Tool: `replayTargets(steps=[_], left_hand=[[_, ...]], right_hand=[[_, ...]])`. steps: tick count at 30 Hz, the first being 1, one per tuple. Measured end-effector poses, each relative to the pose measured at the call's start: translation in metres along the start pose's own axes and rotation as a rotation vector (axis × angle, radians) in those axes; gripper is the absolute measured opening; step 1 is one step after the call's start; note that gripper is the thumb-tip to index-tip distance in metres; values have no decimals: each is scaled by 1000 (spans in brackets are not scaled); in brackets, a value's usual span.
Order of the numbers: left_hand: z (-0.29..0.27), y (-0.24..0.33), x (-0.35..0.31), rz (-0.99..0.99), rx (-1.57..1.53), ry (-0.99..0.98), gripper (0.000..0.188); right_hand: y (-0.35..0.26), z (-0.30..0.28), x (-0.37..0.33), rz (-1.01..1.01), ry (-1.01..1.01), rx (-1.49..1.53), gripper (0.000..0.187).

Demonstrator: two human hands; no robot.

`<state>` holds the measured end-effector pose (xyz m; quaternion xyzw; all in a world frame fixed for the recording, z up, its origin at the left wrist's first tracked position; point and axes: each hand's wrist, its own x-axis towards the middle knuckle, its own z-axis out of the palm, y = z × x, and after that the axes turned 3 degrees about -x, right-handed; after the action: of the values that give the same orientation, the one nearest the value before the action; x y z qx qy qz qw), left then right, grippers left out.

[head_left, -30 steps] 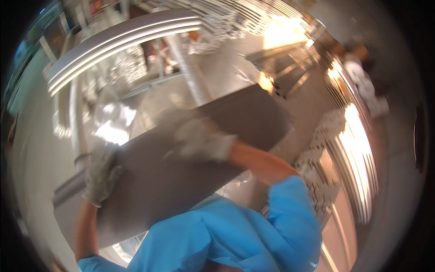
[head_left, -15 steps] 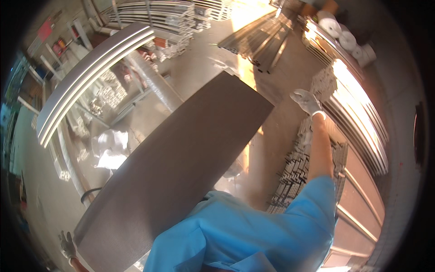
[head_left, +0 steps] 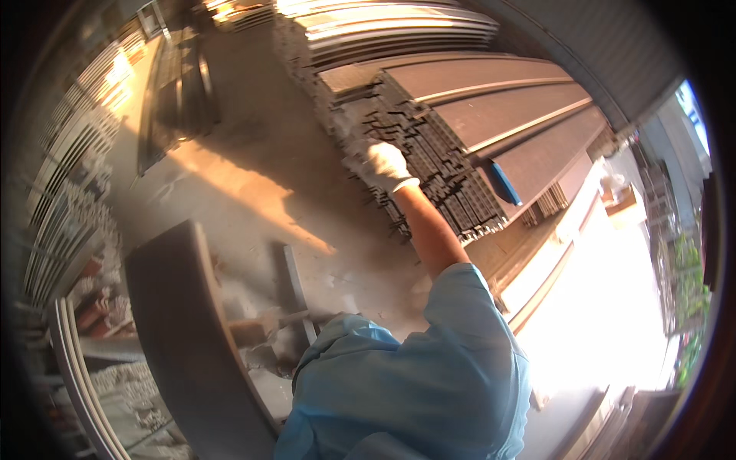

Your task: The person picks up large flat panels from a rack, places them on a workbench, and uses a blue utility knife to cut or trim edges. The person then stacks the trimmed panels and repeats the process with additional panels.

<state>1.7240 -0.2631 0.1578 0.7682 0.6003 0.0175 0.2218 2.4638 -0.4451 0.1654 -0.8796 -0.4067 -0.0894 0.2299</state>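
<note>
My right hand (head_left: 386, 165), in a white glove, is stretched out before the ends of a tall stack of long brown panels (head_left: 517, 111). Its fingers are smeared by motion, so their pose and any touch on the panel ends cannot be made out. A wide, dark brown panel (head_left: 180, 330) stands out at the left beside my body, its far end above the floor. My left hand is outside the picture. On top of the stack, near its end, lies a small blue bar-shaped thing (head_left: 506, 182).
Long dark bars (head_left: 176, 92) lie on the floor at the far left. Stacks of pale profiles (head_left: 73, 184) line the left side, with a curved-looking white profile (head_left: 80, 383) near the brown panel. Lighter stacked lengths (head_left: 399, 27) stand behind the panel stack. Bright daylight fills the right.
My view has swung right, toward the panel stack. The brown panel now sits farther left in view, and my left hand has left the picture. My right hand now appears over the stack's ends.
</note>
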Motion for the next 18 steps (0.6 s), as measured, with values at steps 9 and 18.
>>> replayTargets(steps=[9,18], left_hand=[[2,17,50,17,-23,-51,40],[-96,-96,-32,-89,-243,152,22]], right_hand=[[224,-108,-103,965,71,-483,55],[307,-103,-174,1011,-134,-559,39]])
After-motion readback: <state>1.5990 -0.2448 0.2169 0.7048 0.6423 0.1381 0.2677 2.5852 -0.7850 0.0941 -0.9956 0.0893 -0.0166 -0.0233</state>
